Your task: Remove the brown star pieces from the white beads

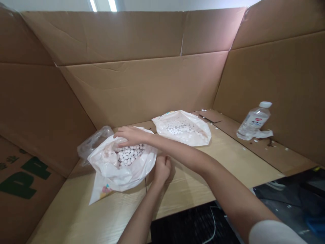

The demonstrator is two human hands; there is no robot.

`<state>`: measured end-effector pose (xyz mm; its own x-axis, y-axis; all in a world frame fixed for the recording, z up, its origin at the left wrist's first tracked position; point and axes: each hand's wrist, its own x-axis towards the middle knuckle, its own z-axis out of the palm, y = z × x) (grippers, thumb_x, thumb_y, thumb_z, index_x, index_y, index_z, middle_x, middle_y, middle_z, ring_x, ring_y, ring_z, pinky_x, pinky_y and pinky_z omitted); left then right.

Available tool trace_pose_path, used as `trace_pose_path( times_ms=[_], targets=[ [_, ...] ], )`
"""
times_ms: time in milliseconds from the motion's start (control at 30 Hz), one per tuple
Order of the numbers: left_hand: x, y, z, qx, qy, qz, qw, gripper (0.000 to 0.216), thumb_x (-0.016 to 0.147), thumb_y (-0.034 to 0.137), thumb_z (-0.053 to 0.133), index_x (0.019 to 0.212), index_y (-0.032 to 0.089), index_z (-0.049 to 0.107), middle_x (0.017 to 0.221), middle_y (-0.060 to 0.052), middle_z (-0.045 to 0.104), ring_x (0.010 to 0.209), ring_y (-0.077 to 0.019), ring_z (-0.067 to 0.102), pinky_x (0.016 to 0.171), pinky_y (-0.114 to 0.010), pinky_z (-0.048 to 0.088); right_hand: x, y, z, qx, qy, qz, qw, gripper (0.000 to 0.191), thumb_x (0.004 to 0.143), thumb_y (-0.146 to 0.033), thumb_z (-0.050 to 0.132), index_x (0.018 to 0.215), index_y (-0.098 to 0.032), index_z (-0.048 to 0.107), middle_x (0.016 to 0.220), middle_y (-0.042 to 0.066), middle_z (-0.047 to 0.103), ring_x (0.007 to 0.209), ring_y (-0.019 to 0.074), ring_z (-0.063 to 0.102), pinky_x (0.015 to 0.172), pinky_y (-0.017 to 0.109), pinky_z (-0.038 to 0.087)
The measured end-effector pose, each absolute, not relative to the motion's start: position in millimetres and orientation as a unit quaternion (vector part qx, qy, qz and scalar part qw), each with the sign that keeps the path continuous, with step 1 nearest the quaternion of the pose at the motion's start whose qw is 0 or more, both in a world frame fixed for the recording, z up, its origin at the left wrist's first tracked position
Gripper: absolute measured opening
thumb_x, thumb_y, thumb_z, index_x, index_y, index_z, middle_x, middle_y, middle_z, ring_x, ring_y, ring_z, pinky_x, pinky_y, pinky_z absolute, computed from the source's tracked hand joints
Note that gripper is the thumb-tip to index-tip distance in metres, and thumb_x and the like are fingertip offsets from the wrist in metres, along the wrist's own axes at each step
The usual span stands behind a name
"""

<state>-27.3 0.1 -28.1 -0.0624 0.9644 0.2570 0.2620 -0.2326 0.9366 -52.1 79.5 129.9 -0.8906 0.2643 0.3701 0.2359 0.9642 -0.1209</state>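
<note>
"Is your left hand (162, 169) gripping?"
"Can't tell; it's curled beside the nearer white plastic bag (133, 178) on your table (182, 191)."
"Your right hand (132, 136)?"
"Fingers apart over its white balls (129, 156); tugging plastic could spill them."

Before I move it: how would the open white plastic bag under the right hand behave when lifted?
The white plastic bag would probably sag, its thin sides being crumpled. The small round white balls inside look loose, so they may roll out if it tips.
</note>
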Motion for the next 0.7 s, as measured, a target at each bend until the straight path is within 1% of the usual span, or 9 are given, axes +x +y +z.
trace_pose_path(
  times_ms=[100, 200, 267, 333, 400, 433, 500, 600, 700],
  targets=[
    [-26.1, -0.6, -26.0, 0.604, 0.515, 0.495, 0.352, 0.03, 0.083, 0.022, 0.043, 0.102, 0.017, 0.065, 0.104, -0.006, 0.068, 0.103, -0.0169, 0.06, 0.098, -0.029, 0.045, -46.4, 79.5, 126.2, -0.121, -0.964, 0.079, 0.225, 0.045, 0.098, -0.042, 0.043, 0.126, -0.009, 0.054, 0.123, 0.012, 0.056, 0.116, 0.0216, 0.05, 0.098, 0.031, 0.036],
    [-25.2, -2.1, -20.6, 0.611, 0.525, 0.474, 0.354, 0.031, 0.08, 0.016, 0.041, 0.097, 0.018, 0.067, 0.103, -0.006, 0.069, 0.104, -0.0167, 0.061, 0.102, -0.032, 0.046, -31.5, 76.7, 131.2, -0.148, -0.962, 0.098, 0.207, 0.035, 0.096, -0.034, 0.047, 0.114, -0.01, 0.063, 0.112, 0.01, 0.062, 0.103, 0.0182, 0.056, 0.087, 0.027, 0.04],
    [-25.0, -3.1, -17.0, 0.61, 0.536, 0.466, 0.352, 0.032, 0.079, 0.014, 0.039, 0.094, 0.018, 0.067, 0.102, -0.006, 0.069, 0.103, -0.0166, 0.062, 0.105, -0.034, 0.046, -19.0, 73.9, 135.1, -0.187, -0.964, 0.095, 0.162, 0.026, 0.09, -0.029, 0.053, 0.103, -0.014, 0.07, 0.099, 0.006, 0.066, 0.089, 0.0157, 0.059, 0.073, 0.024, 0.039],
    [-24.8, -4.0, -14.8, 0.612, 0.54, 0.459, 0.351, 0.033, 0.078, 0.013, 0.039, 0.092, 0.019, 0.068, 0.099, -0.006, 0.07, 0.102, -0.0168, 0.063, 0.105, -0.037, 0.047, -7.5, 71.2, 136.8, -0.238, -0.964, 0.076, 0.089, 0.024, 0.083, -0.031, 0.058, 0.097, -0.018, 0.073, 0.091, 0.004, 0.068, 0.081, 0.0158, 0.059, 0.063, 0.024, 0.035],
    [-24.4, -4.4, -14.0, 0.617, 0.54, 0.454, 0.348, 0.033, 0.078, 0.012, 0.039, 0.091, 0.02, 0.068, 0.1, -0.005, 0.07, 0.103, -0.0169, 0.063, 0.106, -0.038, 0.047, 0.5, 68.9, 135.7, -0.28, -0.959, 0.05, 0.003, 0.031, 0.076, -0.038, 0.065, 0.098, -0.018, 0.074, 0.089, 0.006, 0.069, 0.077, 0.0176, 0.059, 0.059, 0.024, 0.032],
    [-24.2, -4.5, -14.1, 0.62, 0.54, 0.453, 0.345, 0.032, 0.077, 0.012, 0.04, 0.09, 0.02, 0.068, 0.101, -0.005, 0.069, 0.105, -0.0169, 0.062, 0.107, -0.038, 0.047, 2.8, 67.9, 134.3, -0.288, -0.956, 0.041, -0.036, 0.033, 0.073, -0.038, 0.068, 0.098, -0.017, 0.074, 0.088, 0.007, 0.069, 0.075, 0.0182, 0.059, 0.057, 0.025, 0.032],
    [-23.8, -4.3, -14.8, 0.627, 0.538, 0.449, 0.341, 0.031, 0.077, 0.012, 0.041, 0.09, 0.021, 0.068, 0.103, -0.004, 0.069, 0.107, -0.0169, 0.061, 0.109, -0.039, 0.046, 4.3, 66.1, 131.7, -0.282, -0.955, 0.04, -0.078, 0.028, 0.072, -0.029, 0.068, 0.095, -0.014, 0.075, 0.086, 0.009, 0.07, 0.071, 0.0177, 0.059, 0.055, 0.024, 0.032],
    [-23.9, -3.7, -16.0, 0.633, 0.54, 0.44, 0.338, 0.032, 0.077, 0.011, 0.041, 0.092, 0.02, 0.068, 0.105, -0.005, 0.069, 0.106, -0.0169, 0.062, 0.109, -0.04, 0.046, 5.7, 64.4, 132.6, -0.253, -0.964, 0.058, -0.056, 0.024, 0.076, -0.014, 0.06, 0.094, -0.015, 0.075, 0.09, 0.005, 0.071, 0.075, 0.0139, 0.059, 0.057, 0.022, 0.033],
    [-24.2, -3.4, -16.7, 0.633, 0.546, 0.435, 0.334, 0.032, 0.077, 0.011, 0.041, 0.092, 0.018, 0.068, 0.104, -0.006, 0.069, 0.102, -0.0162, 0.063, 0.106, -0.038, 0.048, 19.5, 63.3, 142.7, -0.251, -0.965, 0.072, 0.028, 0.024, 0.078, -0.011, 0.056, 0.093, -0.013, 0.074, 0.089, 0.003, 0.071, 0.076, 0.0113, 0.059, 0.061, 0.02, 0.035]
  ],
)
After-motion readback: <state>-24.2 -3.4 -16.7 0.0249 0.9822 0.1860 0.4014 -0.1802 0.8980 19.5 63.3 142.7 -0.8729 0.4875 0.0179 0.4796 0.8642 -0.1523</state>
